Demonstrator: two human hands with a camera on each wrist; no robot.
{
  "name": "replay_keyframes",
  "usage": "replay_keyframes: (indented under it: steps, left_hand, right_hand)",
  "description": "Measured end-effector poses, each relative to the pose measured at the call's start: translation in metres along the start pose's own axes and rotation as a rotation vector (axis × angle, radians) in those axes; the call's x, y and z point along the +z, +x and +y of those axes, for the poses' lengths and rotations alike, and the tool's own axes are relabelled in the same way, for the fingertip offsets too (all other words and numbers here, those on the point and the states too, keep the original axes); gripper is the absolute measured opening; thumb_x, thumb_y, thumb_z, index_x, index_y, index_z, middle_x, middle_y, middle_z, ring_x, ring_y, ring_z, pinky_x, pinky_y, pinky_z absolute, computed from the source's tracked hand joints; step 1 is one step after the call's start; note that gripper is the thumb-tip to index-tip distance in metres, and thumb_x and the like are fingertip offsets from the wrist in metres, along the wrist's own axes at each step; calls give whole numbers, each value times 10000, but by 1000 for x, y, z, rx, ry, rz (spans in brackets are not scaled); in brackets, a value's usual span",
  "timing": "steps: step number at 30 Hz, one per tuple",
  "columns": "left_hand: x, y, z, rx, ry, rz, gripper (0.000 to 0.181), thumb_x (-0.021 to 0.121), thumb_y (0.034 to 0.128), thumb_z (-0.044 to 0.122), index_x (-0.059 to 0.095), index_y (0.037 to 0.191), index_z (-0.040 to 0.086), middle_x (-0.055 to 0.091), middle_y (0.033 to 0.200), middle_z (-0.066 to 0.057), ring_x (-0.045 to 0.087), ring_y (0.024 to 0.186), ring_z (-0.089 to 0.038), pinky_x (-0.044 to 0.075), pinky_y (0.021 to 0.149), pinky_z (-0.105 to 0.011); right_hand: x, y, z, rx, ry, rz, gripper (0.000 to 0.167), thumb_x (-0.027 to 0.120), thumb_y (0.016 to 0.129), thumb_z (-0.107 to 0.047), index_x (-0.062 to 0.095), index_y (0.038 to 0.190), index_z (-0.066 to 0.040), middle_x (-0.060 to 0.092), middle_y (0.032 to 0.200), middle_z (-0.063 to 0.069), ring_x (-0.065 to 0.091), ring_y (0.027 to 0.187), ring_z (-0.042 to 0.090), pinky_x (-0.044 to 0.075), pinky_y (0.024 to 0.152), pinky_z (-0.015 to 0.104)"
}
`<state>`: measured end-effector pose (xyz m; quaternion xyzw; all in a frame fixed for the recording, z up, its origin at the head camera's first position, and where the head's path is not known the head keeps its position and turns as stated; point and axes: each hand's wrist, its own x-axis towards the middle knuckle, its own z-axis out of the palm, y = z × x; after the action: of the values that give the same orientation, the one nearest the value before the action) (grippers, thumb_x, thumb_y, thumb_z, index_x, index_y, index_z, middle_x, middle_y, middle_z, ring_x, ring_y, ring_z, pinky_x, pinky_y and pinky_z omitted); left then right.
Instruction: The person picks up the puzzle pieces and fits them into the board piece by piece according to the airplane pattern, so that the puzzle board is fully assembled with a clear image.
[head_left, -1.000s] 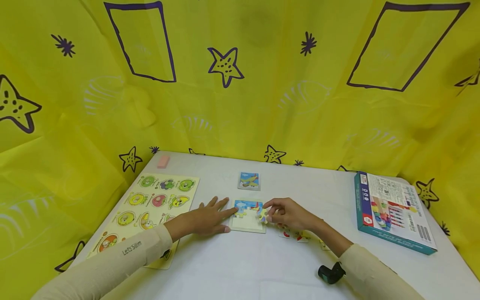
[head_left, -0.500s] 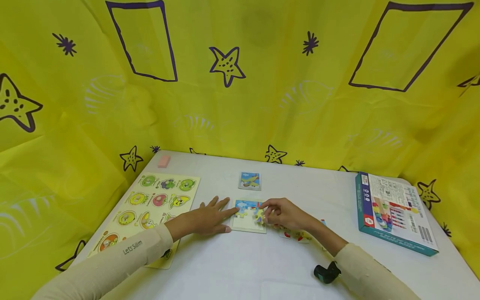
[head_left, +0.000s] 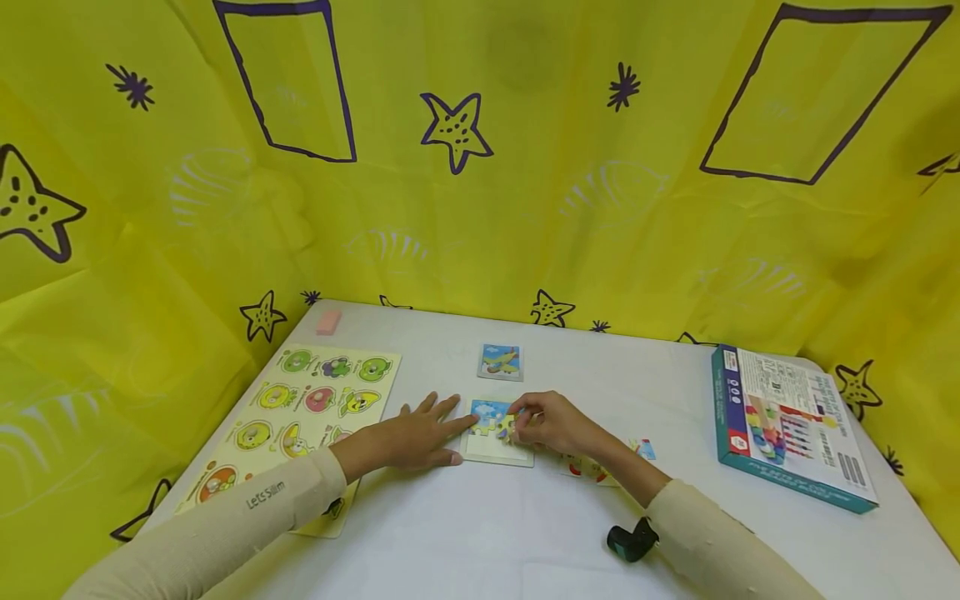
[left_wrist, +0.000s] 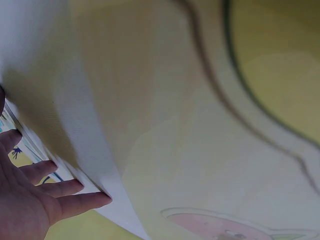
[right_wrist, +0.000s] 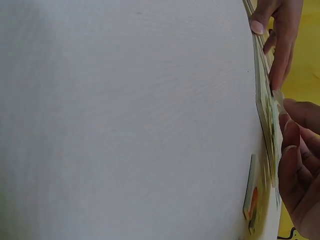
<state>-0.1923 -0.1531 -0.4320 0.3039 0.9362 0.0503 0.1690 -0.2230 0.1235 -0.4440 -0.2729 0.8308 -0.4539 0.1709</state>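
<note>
A puzzle tray [head_left: 487, 455] lies mid-table, its upper part filled with blue-sky jigsaw pieces. Over its right half, my right hand [head_left: 557, 422] pinches a yellow-and-blue jigsaw piece [head_left: 506, 428] between thumb and fingertips; whether it touches the tray surface I cannot tell. My left hand [head_left: 420, 435] lies flat with spread fingers at the tray's left side, index fingertip at the fitted pieces. In the left wrist view the fingers of that hand [left_wrist: 35, 192] are extended. The right wrist view has the pinching hand [right_wrist: 302, 160] close to the tray edge [right_wrist: 265, 117].
Behind the tray lies an airplane picture [head_left: 500, 362]. Loose jigsaw pieces [head_left: 576, 467] sit partly under the right forearm. A fruit board [head_left: 382, 367] is at left, a pink block [head_left: 327, 322] at the back left. A boxed set [head_left: 795, 425] stands at right.
My right hand has moved left with the jigsaw piece, from the tray's right edge to over its inner area. More loose pieces show beside the forearm. The left hand stays put.
</note>
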Motion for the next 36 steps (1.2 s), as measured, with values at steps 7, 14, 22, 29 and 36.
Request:
replay_keyframes:
  steps: [7, 14, 22, 29, 36]
  left_hand:
    - [-1, 0, 1, -2, 0, -5, 652, 477, 1010, 564, 312, 1585, 305, 207, 1667, -155, 213, 1489, -513, 323, 1059, -735]
    - [-1, 0, 1, -2, 4, -5, 655, 476, 1008, 569, 311, 1585, 307, 209, 1668, -152, 216, 1489, -511, 327, 1060, -731]
    - [0, 0, 0, -2, 2, -3, 653, 478, 1009, 567, 313, 1584, 306, 208, 1668, -154, 216, 1487, -515, 326, 1055, -737]
    - [-2, 1, 1, -4, 3, -8, 655, 480, 1008, 565, 313, 1584, 302, 205, 1667, -159, 211, 1488, -517, 326, 1055, -737]
    - [-3, 1, 2, -1, -11, -11, 660, 501, 1007, 548, 323, 1583, 281, 208, 1662, -177, 214, 1477, -537, 324, 1042, -752]
  right_hand:
    - [6, 8, -4, 29, -83, 14, 275, 758, 870, -60, 682, 1122, 20, 651, 834, 13, 557, 717, 119, 463, 616, 212]
    - [8, 10, -6, 45, -151, 18, 275, 791, 858, -111, 696, 1093, -5, 650, 798, -28, 557, 728, 104, 462, 693, 225]
    - [9, 13, -8, 80, -227, 34, 250, 812, 847, -146, 719, 1054, -41, 619, 754, -53, 543, 724, 93, 445, 747, 261]
    - [10, 13, -12, 109, -266, 49, 237, 821, 837, -152, 726, 1035, -62, 615, 736, -58, 539, 704, 94, 435, 727, 274]
    - [10, 13, -13, 102, -283, 55, 225, 827, 828, -164, 731, 1017, -89, 616, 728, -68, 538, 699, 87, 433, 715, 270]
